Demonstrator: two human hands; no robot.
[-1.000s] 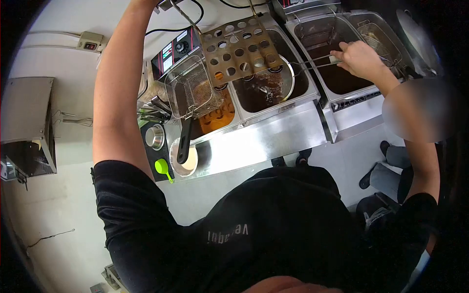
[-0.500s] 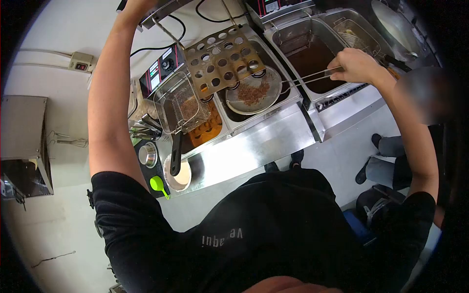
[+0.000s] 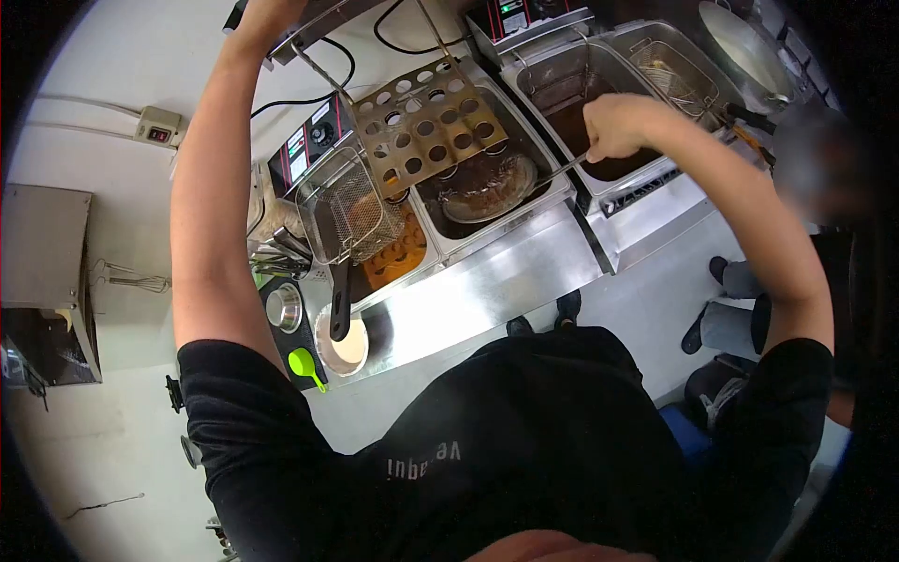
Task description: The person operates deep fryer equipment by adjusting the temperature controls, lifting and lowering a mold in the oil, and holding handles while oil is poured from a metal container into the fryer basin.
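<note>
One outstretched right hand (image 3: 620, 127) gripping strainer handle (image 3: 565, 168), left hand (image 3: 279, 9) raised, grip unclear

Grn scoop (image 3: 301, 362) nr mtl bowl (image 3: 292, 307)

lettering (image 3: 424, 463) "ve aqui" | black shirt (image 3: 524, 421) | upside down

Commercial-type kitchen, indicated by oil-filled fryer tanks (image 3: 559, 86), 2 wire baskets (image 3: 376, 212), control panels (image 3: 310, 142) and a steel counter (image 3: 468, 286).
</note>
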